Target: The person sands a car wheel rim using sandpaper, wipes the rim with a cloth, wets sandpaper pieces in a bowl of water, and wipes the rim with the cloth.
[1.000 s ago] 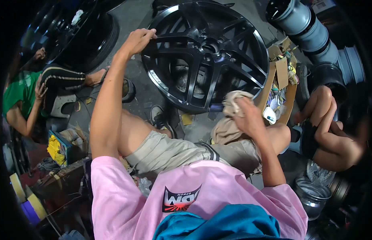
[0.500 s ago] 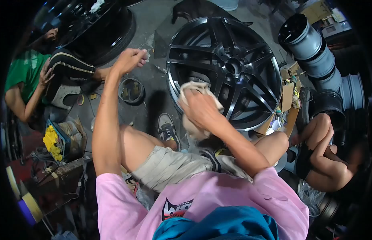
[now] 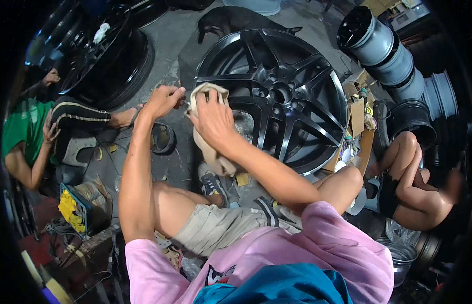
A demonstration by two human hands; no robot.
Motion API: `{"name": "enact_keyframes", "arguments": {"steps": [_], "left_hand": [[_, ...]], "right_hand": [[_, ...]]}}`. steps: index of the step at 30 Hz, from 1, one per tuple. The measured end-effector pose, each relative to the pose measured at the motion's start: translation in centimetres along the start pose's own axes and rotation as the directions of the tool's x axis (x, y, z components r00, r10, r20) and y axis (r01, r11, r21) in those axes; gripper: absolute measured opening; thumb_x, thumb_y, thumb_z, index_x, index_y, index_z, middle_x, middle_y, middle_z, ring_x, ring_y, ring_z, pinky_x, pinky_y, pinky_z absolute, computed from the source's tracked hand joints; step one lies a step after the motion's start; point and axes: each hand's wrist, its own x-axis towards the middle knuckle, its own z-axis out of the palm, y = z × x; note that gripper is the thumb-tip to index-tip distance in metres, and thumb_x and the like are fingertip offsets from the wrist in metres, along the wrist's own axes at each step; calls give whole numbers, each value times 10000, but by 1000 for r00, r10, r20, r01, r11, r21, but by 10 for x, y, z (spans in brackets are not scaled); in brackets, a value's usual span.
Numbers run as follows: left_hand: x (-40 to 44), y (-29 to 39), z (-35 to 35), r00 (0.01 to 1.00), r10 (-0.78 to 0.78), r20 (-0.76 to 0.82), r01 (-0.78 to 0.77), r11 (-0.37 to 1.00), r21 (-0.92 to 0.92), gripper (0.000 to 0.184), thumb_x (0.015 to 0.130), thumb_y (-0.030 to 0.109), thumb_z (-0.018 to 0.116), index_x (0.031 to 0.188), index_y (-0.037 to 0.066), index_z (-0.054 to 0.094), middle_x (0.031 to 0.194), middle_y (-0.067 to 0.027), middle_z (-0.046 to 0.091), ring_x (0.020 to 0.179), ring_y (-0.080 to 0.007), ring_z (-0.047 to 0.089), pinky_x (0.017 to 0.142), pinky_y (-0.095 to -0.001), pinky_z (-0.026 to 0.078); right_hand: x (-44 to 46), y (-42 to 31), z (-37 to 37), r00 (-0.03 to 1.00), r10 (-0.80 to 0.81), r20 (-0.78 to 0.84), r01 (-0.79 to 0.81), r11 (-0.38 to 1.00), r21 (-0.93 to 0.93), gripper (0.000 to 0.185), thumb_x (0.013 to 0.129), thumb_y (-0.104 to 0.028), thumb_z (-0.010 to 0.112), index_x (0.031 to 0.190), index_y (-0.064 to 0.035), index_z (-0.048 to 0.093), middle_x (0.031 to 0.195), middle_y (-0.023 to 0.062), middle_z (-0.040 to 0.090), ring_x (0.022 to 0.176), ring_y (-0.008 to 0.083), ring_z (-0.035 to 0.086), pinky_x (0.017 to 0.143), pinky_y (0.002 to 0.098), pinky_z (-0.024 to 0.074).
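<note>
A large dark alloy wheel rim (image 3: 282,93) with polished edges lies face up in front of me. My right hand (image 3: 214,121) grips a beige cloth (image 3: 211,156) at the rim's left edge, and the cloth's loose end hangs down toward my shoe. To the left of the cloth, my left hand (image 3: 164,103) is closed with fingers pinched together. A small pale bit shows at its fingertips, too small to name. The tips of both hands are close to each other.
A black dog (image 3: 241,23) lies behind the rim. Silver wheel barrels (image 3: 385,55) are stacked at right, beside a cardboard box (image 3: 358,119) of supplies. A person in a green shirt (image 3: 25,124) sits left; another person's bent legs (image 3: 406,162) are at right. A round tin (image 3: 164,138) stands on the floor.
My right hand has moved left with the cloth, from over the spokes to the rim's outer edge. My left hand has come down and nearer the cloth. The view has shifted slightly.
</note>
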Motion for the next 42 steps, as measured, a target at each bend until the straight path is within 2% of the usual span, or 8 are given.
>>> {"name": "enact_keyframes", "arguments": {"steps": [4,9,13,16,18,29,32,42], "left_hand": [[3,0,5,999,35,-12,-35,999,-37,523,1082,403,551,908,-49,748,753,-112,724,738,-189,676,741,-373,532],[13,-3,8,1000,-4,-23,-2,974,-228,542,1116,447,495,996,-16,749,831,-99,738,757,-177,668,736,-345,530],[19,3,18,994,-105,-4,90,868,-488,582,1135,509,434,1185,7,725,951,-72,736,783,-141,651,748,-301,533],[19,9,13,979,-202,-10,170,847,-504,604,1124,535,446,1199,10,738,991,-73,732,821,-133,656,783,-313,546],[27,-2,22,982,-8,-188,-35,974,-225,597,1115,534,475,1170,9,756,969,-68,724,819,-137,666,778,-308,539],[30,19,23,995,-98,27,102,974,-205,542,951,546,768,770,38,708,683,-22,641,643,-110,597,622,-289,475],[37,13,24,993,-81,80,93,982,-162,531,948,531,784,743,50,695,683,-14,638,619,-106,578,600,-281,466],[31,20,27,981,-136,141,166,959,-230,560,887,572,822,831,27,709,729,-57,683,622,-133,660,616,-280,565]], "right_hand": [[60,10,-9,936,111,335,-144,987,75,436,878,-282,794,1134,43,656,1123,234,631,896,396,741,781,474,602],[39,35,3,947,-320,-34,321,936,143,245,842,-140,708,1066,-50,748,1214,157,643,955,360,744,794,463,599],[92,59,21,885,-466,9,465,884,48,204,841,-135,733,1031,-63,752,1163,158,662,939,387,737,790,504,605],[159,99,30,953,-275,129,285,956,-69,179,882,-199,679,941,-69,787,1067,162,743,956,367,762,811,479,626],[196,124,3,976,-75,203,112,977,-179,218,929,-232,665,1013,-87,805,1059,158,793,985,328,783,856,464,631],[207,461,-132,841,527,119,-442,798,-411,532,861,-414,736,1242,-44,763,1325,231,713,1275,406,659,1092,474,507],[157,566,-156,828,528,187,-491,845,-212,359,842,-294,777,1051,-3,794,816,144,771,689,224,726,622,402,571],[-47,438,-252,580,747,326,-806,585,93,305,995,-389,707,1064,-100,776,643,1,610,436,81,485,376,280,328]]}}
